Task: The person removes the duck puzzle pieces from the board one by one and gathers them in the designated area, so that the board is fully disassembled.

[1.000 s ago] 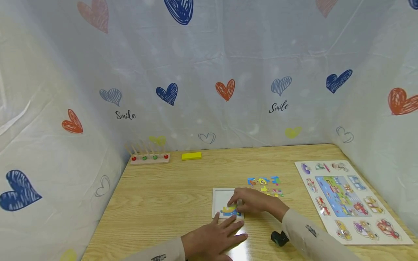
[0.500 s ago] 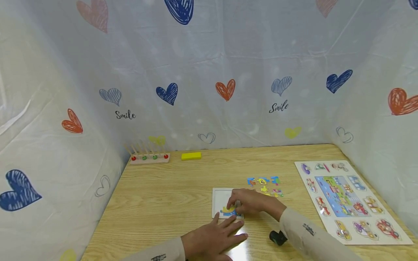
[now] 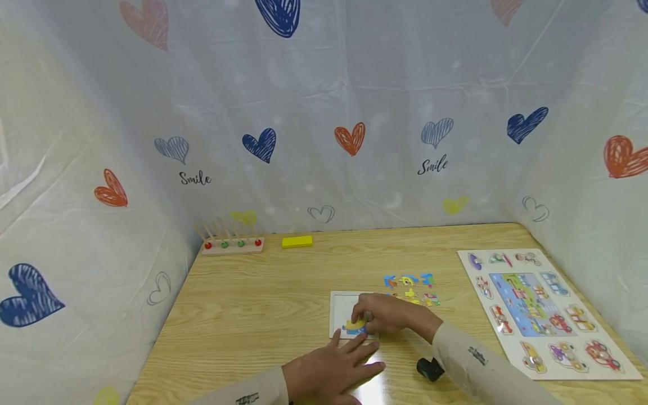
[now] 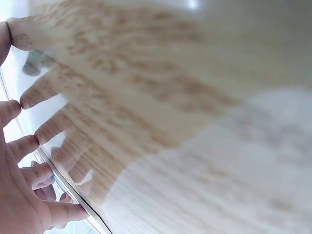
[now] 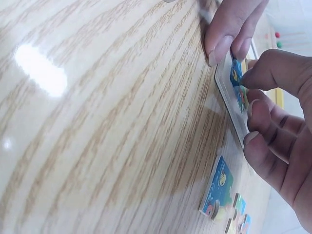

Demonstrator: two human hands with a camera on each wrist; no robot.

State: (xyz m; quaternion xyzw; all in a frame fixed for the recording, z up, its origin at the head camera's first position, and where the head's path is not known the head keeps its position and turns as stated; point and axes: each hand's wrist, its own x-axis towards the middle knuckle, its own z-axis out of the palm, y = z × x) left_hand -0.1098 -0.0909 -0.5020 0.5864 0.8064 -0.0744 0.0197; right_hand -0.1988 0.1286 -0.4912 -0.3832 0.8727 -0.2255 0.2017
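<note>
A small white puzzle tray (image 3: 332, 315) lies flat on the table, with blue and yellow jigsaw pieces (image 3: 354, 327) along its near side. My right hand (image 3: 387, 313) bends over the tray's right part. Its thumb and fingers are curled and pinch a jigsaw piece (image 5: 237, 73) down in the tray; the hand hides part of it. My left hand (image 3: 338, 364) lies at the tray's near edge with fingers spread and straight. Those fingertips touch the rim, as the left wrist view (image 4: 27, 195) of the hand also shows.
Several loose jigsaw pieces (image 3: 411, 284) lie right of and beyond the tray. A large picture board (image 3: 549, 315) fills the table's right side. A dark object (image 3: 430, 369) sits near my right sleeve. At the back are a pegged wooden stand (image 3: 233, 247) and a yellow block (image 3: 297, 242).
My right hand has shifted very slightly left over the tray, its forearm along with it. The left hand has stayed in place.
</note>
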